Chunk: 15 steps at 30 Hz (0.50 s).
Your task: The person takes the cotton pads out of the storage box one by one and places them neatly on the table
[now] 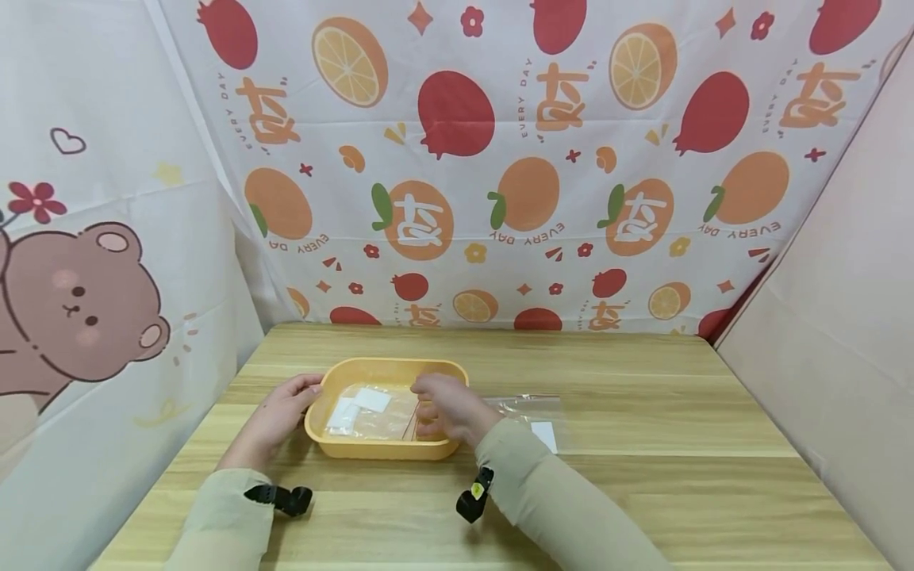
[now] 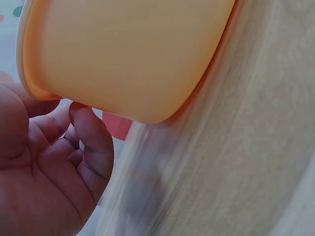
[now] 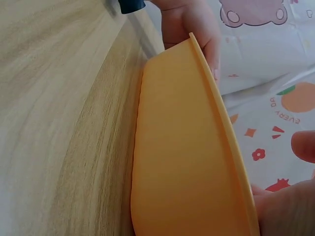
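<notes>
On the table stands a yellow-orange plastic tray (image 1: pixel 385 450) with rounded corners. My left hand (image 1: pixel 284 408) holds its left end; in the left wrist view the curled fingers (image 2: pixel 96 142) meet the wall just under the rim. Clear plastic bags (image 1: pixel 389 424) with white labels (image 1: pixel 372 399) lie inside. My right hand (image 1: pixel 450 408) reaches over the right end, its fingers bent down among the bags beside thin reddish lines. In the right wrist view the tray wall hides those fingertips, so I cannot tell whether they pinch a bag.
Another clear zip bag (image 1: pixel 517 406) with a white label (image 1: pixel 544 436) lies flat on the table (image 1: pixel 643 420), just right of the tray. A fruit-print cloth (image 1: pixel 457 198) hangs behind the table, with pale cloths at both sides. A black strap-mounted camera (image 1: pixel 286 500) sits on each wrist.
</notes>
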### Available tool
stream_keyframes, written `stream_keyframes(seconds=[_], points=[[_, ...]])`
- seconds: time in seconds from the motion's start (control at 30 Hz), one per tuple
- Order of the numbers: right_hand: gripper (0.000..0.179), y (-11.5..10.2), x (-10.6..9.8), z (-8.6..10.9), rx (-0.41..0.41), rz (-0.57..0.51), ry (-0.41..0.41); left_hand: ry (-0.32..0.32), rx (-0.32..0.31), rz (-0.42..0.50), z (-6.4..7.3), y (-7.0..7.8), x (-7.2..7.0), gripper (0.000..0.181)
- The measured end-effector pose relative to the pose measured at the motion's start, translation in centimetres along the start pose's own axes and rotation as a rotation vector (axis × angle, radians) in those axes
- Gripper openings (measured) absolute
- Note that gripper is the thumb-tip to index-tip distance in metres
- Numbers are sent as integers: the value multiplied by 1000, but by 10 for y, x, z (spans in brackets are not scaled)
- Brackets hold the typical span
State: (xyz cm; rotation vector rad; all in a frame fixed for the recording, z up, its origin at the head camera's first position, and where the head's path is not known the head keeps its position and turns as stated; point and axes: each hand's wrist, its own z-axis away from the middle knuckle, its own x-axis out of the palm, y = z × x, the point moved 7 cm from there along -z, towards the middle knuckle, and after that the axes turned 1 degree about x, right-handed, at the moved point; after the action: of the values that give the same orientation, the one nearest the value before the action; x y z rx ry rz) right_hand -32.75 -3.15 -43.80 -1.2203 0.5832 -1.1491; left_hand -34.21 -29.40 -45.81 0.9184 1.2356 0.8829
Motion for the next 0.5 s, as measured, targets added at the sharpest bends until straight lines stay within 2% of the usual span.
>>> stream_keyframes(seconds=[0.2,0.5], points=[[71,2,-2,-6,15,16,42,-6,16,2,0,0,0,52],[70,2,0,-10,-3,-40,57,-1,9,1,1,1,0,52]])
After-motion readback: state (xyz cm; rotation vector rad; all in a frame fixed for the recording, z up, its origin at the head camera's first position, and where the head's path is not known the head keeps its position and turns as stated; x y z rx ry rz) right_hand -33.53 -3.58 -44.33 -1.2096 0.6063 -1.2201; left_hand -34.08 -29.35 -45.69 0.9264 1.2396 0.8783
